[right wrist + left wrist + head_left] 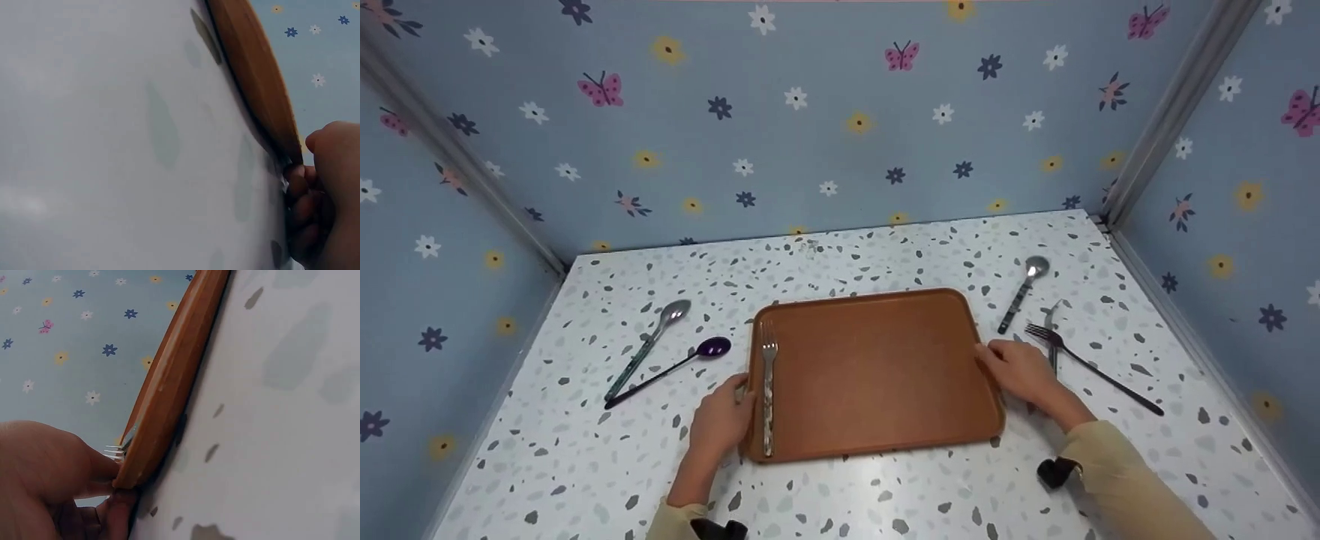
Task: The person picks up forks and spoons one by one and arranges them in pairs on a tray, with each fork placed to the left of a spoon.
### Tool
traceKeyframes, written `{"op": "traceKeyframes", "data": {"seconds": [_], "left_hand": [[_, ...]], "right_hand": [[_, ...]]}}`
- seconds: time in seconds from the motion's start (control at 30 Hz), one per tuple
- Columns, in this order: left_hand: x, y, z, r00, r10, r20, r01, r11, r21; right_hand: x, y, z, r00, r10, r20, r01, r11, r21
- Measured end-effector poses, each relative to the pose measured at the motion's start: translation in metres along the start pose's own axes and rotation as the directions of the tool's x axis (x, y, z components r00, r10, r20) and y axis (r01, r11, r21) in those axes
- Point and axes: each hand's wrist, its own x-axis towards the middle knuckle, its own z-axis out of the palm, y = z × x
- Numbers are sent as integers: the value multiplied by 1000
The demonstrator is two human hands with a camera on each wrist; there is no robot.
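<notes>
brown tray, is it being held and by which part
Yes: the left hand grips the tray by its left edge, the right hand by its right edge.

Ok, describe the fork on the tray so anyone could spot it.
On the speckled table, find the brown tray. The silver fork lies along its left rim, tines toward the back wall. It's the only piece of cutlery on the tray.
</notes>
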Motion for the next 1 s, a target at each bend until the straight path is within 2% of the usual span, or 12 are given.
{"op": "traceKeyframes", "data": {"seconds": [0.2,0.33,0.5,0.63,0.83,1.0], "left_hand": [[0,-4,-4,1000,-16,3,16,999,-50],[1,-6,-4,1000,-18,-4,18,998,-68],[-1,-7,-1,1000,-31,1,31,996,-79],[-2,-8,-1,1000,-24,-11,23,996,-81],[-3,-6,-2,1000,-20,-6,19,997,-80],[-5,-8,-1,1000,-16,-2,16,997,-81]], "right_hand": [[-15,3,-28,996,29,84,-43,984,174],[-32,10,-57,994,103,49,-109,981,162],[-52,20,-80,979,204,-23,-202,977,67],[-59,27,-80,966,258,-2,-258,965,47],[-60,34,-68,936,339,92,-344,938,35],[-58,36,-57,933,353,69,-357,933,46]]}}
